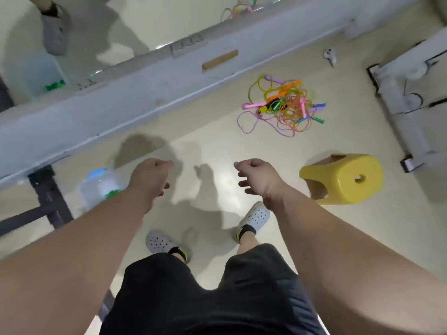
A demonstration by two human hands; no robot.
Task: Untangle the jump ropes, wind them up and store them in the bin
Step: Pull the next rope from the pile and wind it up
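Nearest you are your black fabric shorts [169,298], and just past them your two grey perforated rubber clogs [159,243] on the pale glossy floor [217,151], R foot a bit farther fwd than the L. Both bare forearms reach out over the floor. Your L hand [151,176] hangs w/ fingers loosely curled inward, holding nothing. Your R hand [256,176] is the same, fingers slack & half-bent, nothing in it. The hands are apart, w/ shadows on the floor btwn them. Just left of your L wrist, partly hidden behind the forearm, sits the clear plastic bin [96,189] w/ a green clip on it, close to a black metal frame leg [46,189]. To the right, near your R hand but not touching, a yellow plastic stool [346,177] lies tipped on its side. Farther off & right of centre, the tangled multicolour jump ropes [285,105] lie in one heap on the floor: pink, orange, yellow, green, blue & purple handles mixed w/ thin cords, a purple loop trailing to the near left. They're well apart from both hands & from the bin. Beyond them runs a long grey ledge [121,97] at the foot of a wall mirror [145,20], which reflects ropes & bin. A grey machine base [411,81] stands far right.
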